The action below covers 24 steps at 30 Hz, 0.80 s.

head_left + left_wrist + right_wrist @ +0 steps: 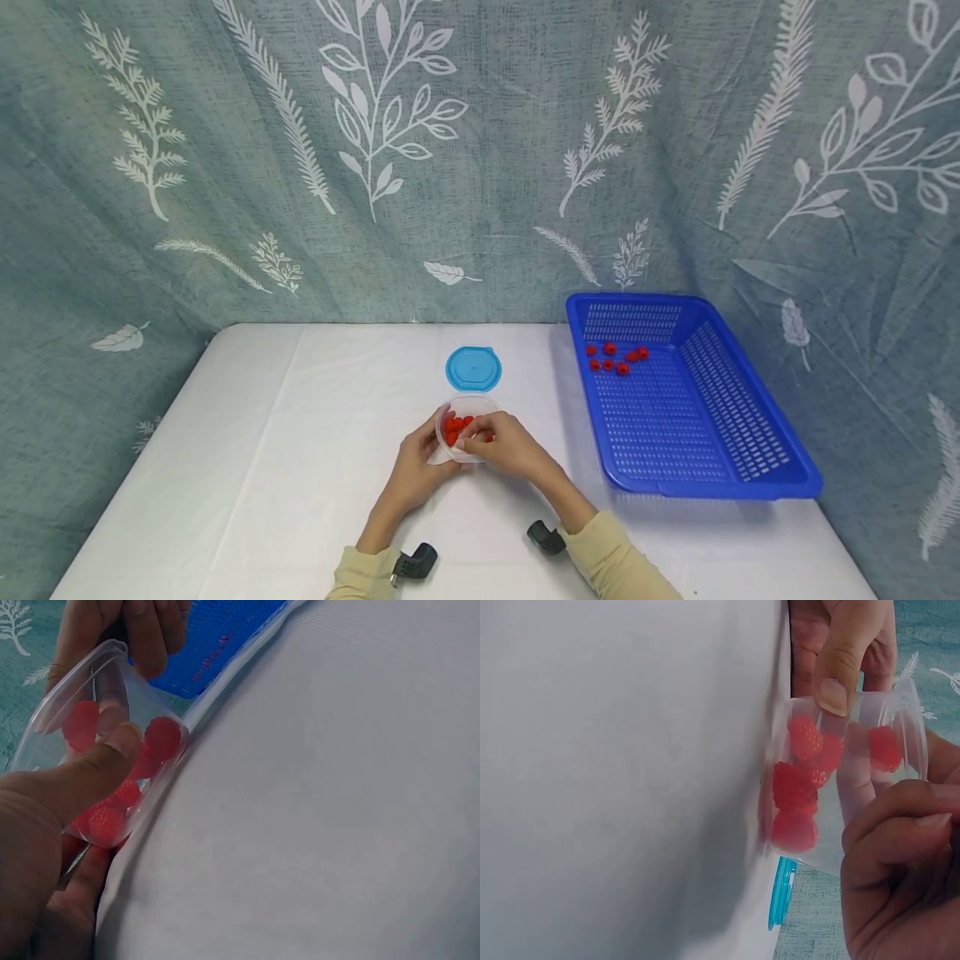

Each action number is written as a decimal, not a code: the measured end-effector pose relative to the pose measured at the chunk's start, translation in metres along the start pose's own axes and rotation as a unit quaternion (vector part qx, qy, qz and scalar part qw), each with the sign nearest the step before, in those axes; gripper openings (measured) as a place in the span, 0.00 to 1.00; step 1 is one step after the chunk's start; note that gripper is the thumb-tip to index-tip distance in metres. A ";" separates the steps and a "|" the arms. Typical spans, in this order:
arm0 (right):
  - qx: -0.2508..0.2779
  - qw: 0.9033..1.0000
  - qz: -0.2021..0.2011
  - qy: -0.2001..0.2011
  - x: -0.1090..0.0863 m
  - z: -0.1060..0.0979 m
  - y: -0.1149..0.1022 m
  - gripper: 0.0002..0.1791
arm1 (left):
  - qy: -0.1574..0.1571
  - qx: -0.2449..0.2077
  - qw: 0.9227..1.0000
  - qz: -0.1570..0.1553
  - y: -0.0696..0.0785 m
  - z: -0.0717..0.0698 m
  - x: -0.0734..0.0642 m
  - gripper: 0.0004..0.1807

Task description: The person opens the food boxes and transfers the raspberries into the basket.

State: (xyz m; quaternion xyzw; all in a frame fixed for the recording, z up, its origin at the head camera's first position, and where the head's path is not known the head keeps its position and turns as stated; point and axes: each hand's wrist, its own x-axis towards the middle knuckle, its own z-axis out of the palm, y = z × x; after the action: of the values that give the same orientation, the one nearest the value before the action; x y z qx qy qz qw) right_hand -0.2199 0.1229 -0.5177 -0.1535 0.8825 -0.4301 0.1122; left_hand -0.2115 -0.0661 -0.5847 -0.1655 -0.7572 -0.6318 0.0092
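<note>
leafy curtain (495, 150) behind white table (337, 392); left hand (422, 468) curls round cup (475, 403), right hand (507, 443) pinches raspberry (885, 749)

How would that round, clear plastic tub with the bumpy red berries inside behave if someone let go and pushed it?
The clear tub is probably light for its size, since its see-through walls look thin. Set on its flat-looking base, it would likely slide rather than roll. The bumpy red berries at its bottom might shift about, as they don't fill it.
</note>
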 end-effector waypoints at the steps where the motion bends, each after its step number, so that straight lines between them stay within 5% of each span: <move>1: 0.004 1.000 -0.002 0.004 0.000 0.000 0.000 0.07 | -0.002 0.001 1.000 0.000 0.000 0.000 0.000 0.48; 14: 0.045 0.996 -0.035 0.064 -0.011 -0.001 -0.003 0.06 | -0.003 0.003 1.000 -0.003 0.001 0.000 0.000 0.48; 24: 0.076 0.994 -0.056 0.056 -0.027 -0.020 -0.006 0.13 | 0.003 0.009 1.000 -0.009 0.001 0.001 -0.001 0.48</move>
State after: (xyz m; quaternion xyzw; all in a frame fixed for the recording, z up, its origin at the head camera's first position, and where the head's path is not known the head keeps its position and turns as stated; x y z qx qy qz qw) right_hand -0.2004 0.1444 -0.4992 -0.1692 0.8425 -0.5090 0.0496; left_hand -0.2105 -0.0654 -0.5844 -0.1564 -0.7642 -0.6257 0.0075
